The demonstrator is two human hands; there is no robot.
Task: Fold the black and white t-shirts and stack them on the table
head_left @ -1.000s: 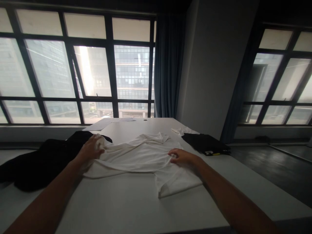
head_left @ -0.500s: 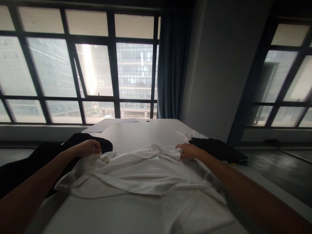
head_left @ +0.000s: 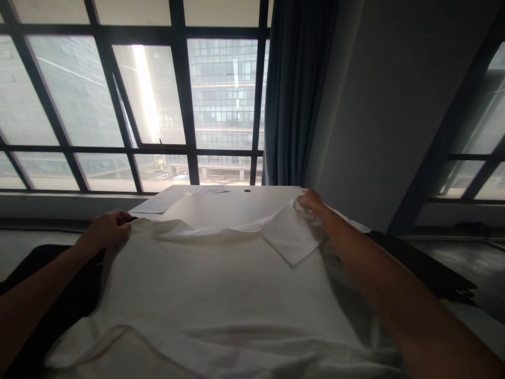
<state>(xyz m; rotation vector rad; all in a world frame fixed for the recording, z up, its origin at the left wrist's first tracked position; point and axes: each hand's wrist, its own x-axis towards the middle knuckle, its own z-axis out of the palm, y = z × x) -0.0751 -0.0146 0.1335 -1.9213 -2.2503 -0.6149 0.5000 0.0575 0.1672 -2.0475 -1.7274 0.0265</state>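
A large white cloth garment (head_left: 221,279) spreads across the lower middle of the view, its far edge lifted and stretched between my hands. My left hand (head_left: 108,229) pinches its far left corner. At the far right corner, my right hand (head_left: 310,202) grips the bunched fabric. A pointed flap of the cloth hangs down just left of my right hand. Folds gather along the near part of the garment, and its lower end runs out of view.
Beyond the cloth is a white table (head_left: 236,202) with paper sheets (head_left: 158,202) at its far left. Dark cloth (head_left: 45,263) lies at the left, and a black stack (head_left: 426,263) at the right. Windows, a blue curtain (head_left: 294,100) and a grey pillar stand behind.
My hands have moved farther apart, the left to the left and the right up and away. The crumpled white fabric is now pulled taut and smoother between them. The view has shifted somewhat.
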